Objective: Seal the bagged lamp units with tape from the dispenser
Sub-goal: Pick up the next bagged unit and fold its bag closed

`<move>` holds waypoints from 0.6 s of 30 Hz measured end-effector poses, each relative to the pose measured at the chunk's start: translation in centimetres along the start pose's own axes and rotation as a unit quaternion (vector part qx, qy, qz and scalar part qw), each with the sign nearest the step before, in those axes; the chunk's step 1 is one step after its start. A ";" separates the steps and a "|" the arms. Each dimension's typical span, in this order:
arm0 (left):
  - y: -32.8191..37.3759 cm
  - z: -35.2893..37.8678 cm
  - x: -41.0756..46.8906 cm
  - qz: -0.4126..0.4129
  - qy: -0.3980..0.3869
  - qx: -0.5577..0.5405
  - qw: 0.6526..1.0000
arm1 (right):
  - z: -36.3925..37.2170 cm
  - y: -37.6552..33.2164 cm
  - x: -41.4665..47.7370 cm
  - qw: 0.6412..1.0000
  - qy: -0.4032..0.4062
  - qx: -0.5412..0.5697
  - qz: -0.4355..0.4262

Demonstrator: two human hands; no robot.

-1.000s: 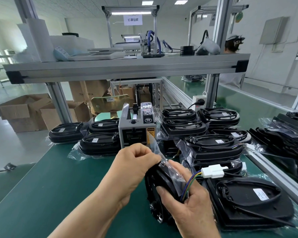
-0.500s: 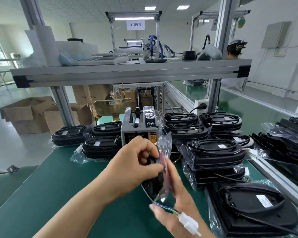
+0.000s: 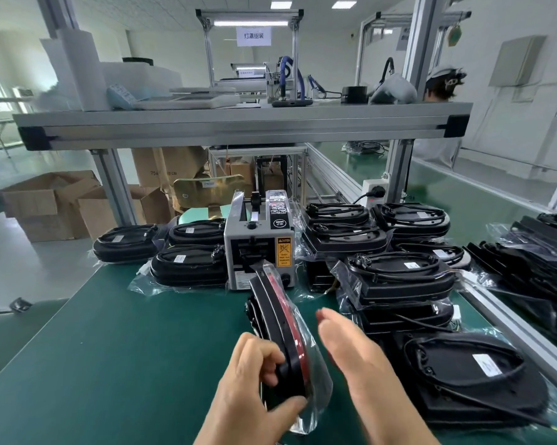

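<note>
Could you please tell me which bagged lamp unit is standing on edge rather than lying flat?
The lamp unit gripped by the left hand, before the tape dispenser: it stands on edge, red side showing; the other units lie flat.

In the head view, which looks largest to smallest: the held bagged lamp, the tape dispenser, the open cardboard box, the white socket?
1. The bagged lamp, though nearness to the camera enlarges it.
2. The tape dispenser and the cardboard box: look alike, unranked; the box is farther.
3. The white socket, smallest.
</note>
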State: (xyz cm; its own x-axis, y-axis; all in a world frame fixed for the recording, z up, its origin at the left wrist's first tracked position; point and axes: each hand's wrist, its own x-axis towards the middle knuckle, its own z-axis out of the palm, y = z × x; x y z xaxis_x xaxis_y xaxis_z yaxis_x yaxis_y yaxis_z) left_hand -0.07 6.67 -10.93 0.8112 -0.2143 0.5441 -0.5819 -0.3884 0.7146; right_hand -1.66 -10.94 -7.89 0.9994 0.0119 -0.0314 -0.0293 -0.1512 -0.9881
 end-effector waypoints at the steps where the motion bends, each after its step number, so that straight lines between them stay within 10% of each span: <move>1: 0.0 0.1 0.0 0.007 0.000 -0.003 1.000 | 0.3 -0.7 0.3 1.000 -0.019 0.000 0.020; 6: 0.1 -0.5 1.0 0.038 -0.051 -0.043 0.997 | 1.8 -1.6 1.5 0.999 -0.038 -0.015 0.015; 10: 0.1 -1.4 4.7 -0.159 0.040 -0.141 0.976 | 1.4 -0.8 1.1 1.000 -0.010 0.026 -0.009; 18: -5.5 0.4 16.1 -0.473 0.217 -0.312 0.795 | 1.2 -0.3 0.3 0.998 0.058 -0.026 -0.013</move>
State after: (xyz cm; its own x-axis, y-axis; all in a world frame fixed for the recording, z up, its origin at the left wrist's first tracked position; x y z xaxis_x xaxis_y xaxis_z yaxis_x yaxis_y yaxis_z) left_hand 16.25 4.95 -6.27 0.8854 0.2914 -0.3622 0.2501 0.3582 0.8995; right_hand -1.42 -9.70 -7.80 0.9951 -0.0976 0.0149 -0.0053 -0.2031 -0.9791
